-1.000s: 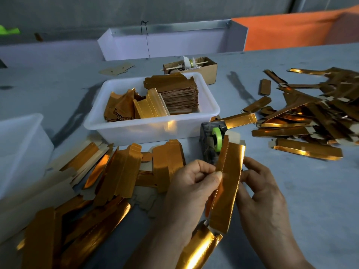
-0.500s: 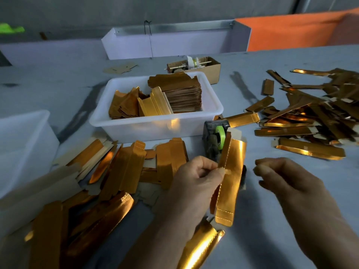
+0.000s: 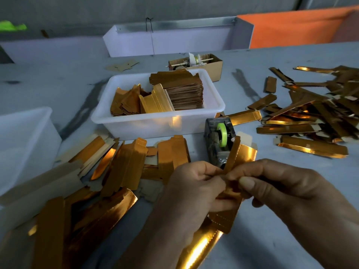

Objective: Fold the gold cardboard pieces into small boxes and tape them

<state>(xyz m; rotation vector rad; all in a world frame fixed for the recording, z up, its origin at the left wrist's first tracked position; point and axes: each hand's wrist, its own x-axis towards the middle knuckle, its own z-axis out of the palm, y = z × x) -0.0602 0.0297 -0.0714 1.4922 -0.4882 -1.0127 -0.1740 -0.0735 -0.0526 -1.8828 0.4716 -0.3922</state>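
A long gold cardboard piece (image 3: 241, 156) stands nearly upright between my hands, partly folded along its length. My left hand (image 3: 191, 188) pinches its middle from the left. On the other side my right hand (image 3: 272, 183) pinches the same strip with thumb and fingers; its lower end (image 3: 223, 220) sticks out below my fingers. Just behind it sits a tape dispenser (image 3: 218, 140) with a green roll. Loose flat gold pieces (image 3: 124, 164) lie in a heap at the left.
A white tub (image 3: 159, 121) of stacked gold blanks stands behind the dispenser. Folded gold boxes (image 3: 314, 117) pile up at the right. Another white tub (image 3: 25, 144) is at the far left, a small brown box (image 3: 206, 64) farther back.
My right hand, off the piece half a second ago, has come back and taken hold of the strip beside my left hand. The strip sits lower and closer to me.
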